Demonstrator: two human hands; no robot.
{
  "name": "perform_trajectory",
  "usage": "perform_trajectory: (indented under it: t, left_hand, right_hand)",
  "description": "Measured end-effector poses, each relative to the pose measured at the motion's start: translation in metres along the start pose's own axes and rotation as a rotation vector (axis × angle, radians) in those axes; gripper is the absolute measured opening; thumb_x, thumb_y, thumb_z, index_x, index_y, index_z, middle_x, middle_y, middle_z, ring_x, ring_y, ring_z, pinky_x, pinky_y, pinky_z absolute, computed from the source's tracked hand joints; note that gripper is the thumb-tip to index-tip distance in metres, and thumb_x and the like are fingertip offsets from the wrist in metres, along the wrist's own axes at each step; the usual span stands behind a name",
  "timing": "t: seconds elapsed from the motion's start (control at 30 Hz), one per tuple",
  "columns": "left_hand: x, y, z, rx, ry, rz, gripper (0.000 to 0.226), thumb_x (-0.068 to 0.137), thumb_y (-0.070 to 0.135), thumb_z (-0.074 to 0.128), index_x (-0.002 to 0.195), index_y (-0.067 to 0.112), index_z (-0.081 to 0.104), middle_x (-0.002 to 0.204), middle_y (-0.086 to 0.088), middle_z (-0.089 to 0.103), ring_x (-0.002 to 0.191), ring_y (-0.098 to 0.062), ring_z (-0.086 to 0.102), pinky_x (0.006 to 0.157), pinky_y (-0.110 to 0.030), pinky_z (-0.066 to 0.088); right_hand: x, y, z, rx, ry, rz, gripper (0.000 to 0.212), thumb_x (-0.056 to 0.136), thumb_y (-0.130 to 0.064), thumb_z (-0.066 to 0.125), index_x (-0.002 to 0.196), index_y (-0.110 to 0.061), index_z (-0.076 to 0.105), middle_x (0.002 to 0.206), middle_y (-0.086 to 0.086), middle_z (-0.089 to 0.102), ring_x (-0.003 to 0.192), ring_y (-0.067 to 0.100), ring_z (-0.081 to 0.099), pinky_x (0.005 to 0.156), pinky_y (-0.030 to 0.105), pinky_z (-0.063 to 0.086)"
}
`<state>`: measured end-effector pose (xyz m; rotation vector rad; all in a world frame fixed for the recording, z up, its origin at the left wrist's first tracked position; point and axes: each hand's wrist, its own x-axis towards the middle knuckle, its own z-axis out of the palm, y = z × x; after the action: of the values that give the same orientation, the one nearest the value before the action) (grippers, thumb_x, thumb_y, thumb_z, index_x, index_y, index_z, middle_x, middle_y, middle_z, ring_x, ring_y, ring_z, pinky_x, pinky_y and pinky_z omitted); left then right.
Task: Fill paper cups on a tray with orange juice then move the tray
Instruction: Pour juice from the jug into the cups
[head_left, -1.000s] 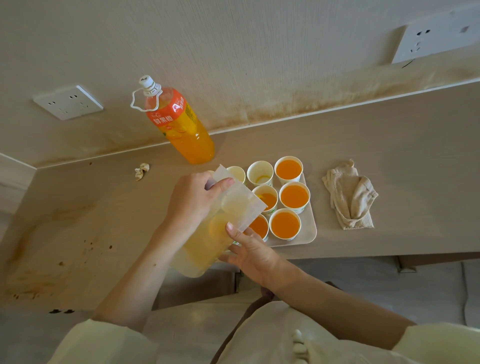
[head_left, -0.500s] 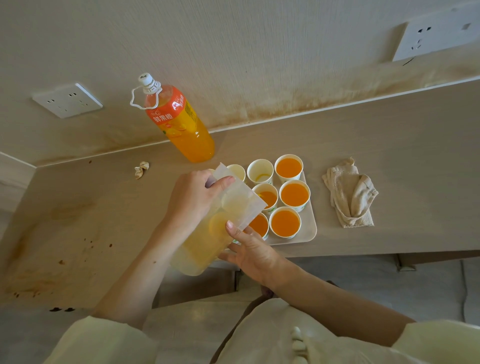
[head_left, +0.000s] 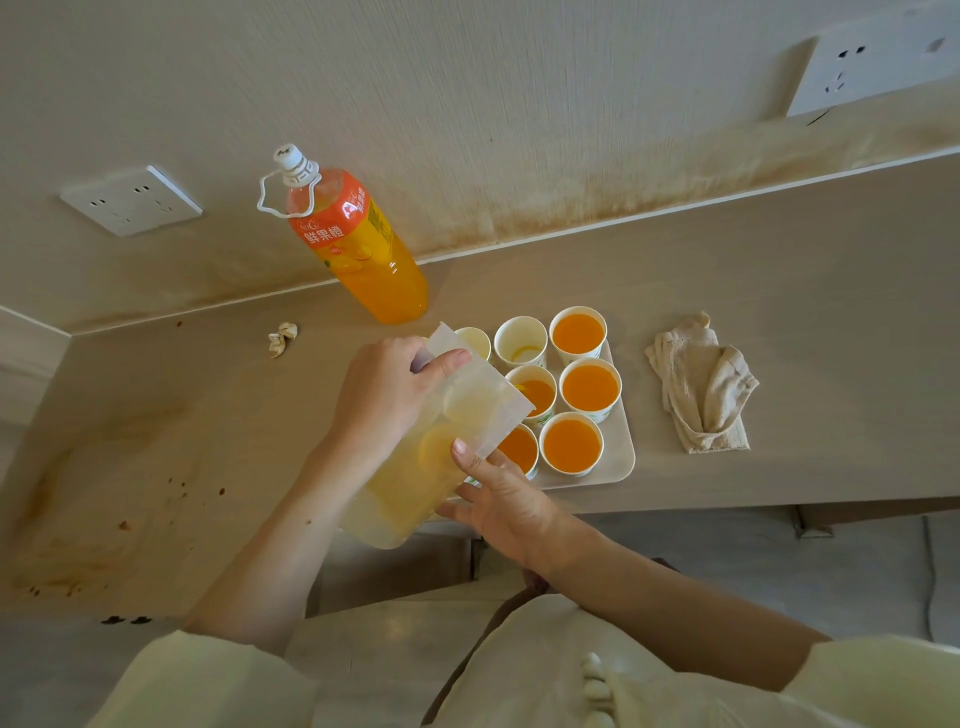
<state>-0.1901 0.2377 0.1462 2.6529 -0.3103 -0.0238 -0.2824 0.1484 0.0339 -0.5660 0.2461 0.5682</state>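
A translucent pitcher (head_left: 441, 441) with pale juice in it is tilted, its spout over the middle paper cup (head_left: 537, 396), which holds orange juice. My left hand (head_left: 387, 395) grips the pitcher's top. My right hand (head_left: 498, 499) clasps its lower side, thumb on the front and fingers underneath. The cups stand on a beige tray (head_left: 621, 460). Three cups on the right (head_left: 590, 387) are full of juice, and a near one (head_left: 519, 451) is partly hidden by the pitcher. The far middle cup (head_left: 521, 343) has only a trace of juice. The far left cup (head_left: 475, 343) looks pale inside.
A large orange juice bottle (head_left: 363, 249) stands capped by the wall behind the tray. A crumpled beige cloth (head_left: 701, 384) lies right of the tray, and a small wad of paper (head_left: 280, 338) lies to the left. The counter's left part is stained. The tray sits near the counter's front edge.
Nothing has clearly moved; both hands keep the pitcher tilted over the middle cup.
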Motion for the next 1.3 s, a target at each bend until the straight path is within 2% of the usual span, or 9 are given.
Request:
perform_trajectory:
  t: [0.2,0.33,0.8,1.07,1.3]
  left_hand:
    - [0.0021,0.0,0.0013,-0.001,-0.004,-0.009,0.053,0.085,0.047,0.064,0.052,0.014,0.038,0.05,0.005,0.038,0.049,-0.015,0.035,0.051,-0.033,0.029]
    - [0.0029,0.0013,0.0017,-0.005,-0.011,-0.008,0.053,0.085,0.046,0.065,0.052,0.015,0.038,0.049,0.007,0.038,0.048,-0.013,0.036,0.051,-0.031,0.029]
    - [0.0052,0.0063,0.0017,0.018,-0.026,-0.039,0.053,0.085,0.045,0.065,0.053,0.014,0.036,0.05,0.007,0.038,0.049,-0.014,0.036,0.05,-0.031,0.027]
    - [0.0034,0.0063,0.0009,0.019,-0.025,-0.03,0.053,0.085,0.046,0.064,0.052,0.016,0.036,0.05,0.007,0.038,0.048,-0.013,0.035,0.05,-0.031,0.027]
    - [0.0029,0.0086,-0.0007,0.017,-0.019,-0.033,0.052,0.086,0.044,0.065,0.051,0.017,0.036,0.05,0.007,0.037,0.048,-0.012,0.036,0.049,-0.029,0.026]
  right_hand:
    - [-0.0001,-0.0019,-0.0004,0.003,0.009,0.003,0.094,0.051,-0.051,0.09,0.132,-0.032,0.046,0.124,-0.003,0.064,0.119,0.023,0.059,0.098,0.048,0.049]
    - [0.0001,-0.0028,0.0002,0.008,0.013,0.009,0.096,0.051,-0.05,0.09,0.134,-0.033,0.044,0.127,-0.002,0.062,0.121,0.024,0.057,0.101,0.05,0.047]
    - [-0.0005,-0.0059,0.0006,0.051,0.022,0.018,0.096,0.053,-0.046,0.09,0.136,-0.029,0.044,0.128,0.001,0.061,0.119,0.024,0.058,0.086,0.041,0.057]
    - [-0.0005,-0.0052,-0.0007,0.031,0.009,0.019,0.095,0.055,-0.048,0.089,0.137,-0.03,0.044,0.129,0.0,0.061,0.121,0.025,0.057,0.093,0.045,0.054]
    - [-0.0009,-0.005,0.0007,0.039,0.01,0.014,0.095,0.052,-0.048,0.09,0.134,-0.031,0.047,0.124,-0.002,0.065,0.119,0.024,0.059,0.086,0.041,0.056]
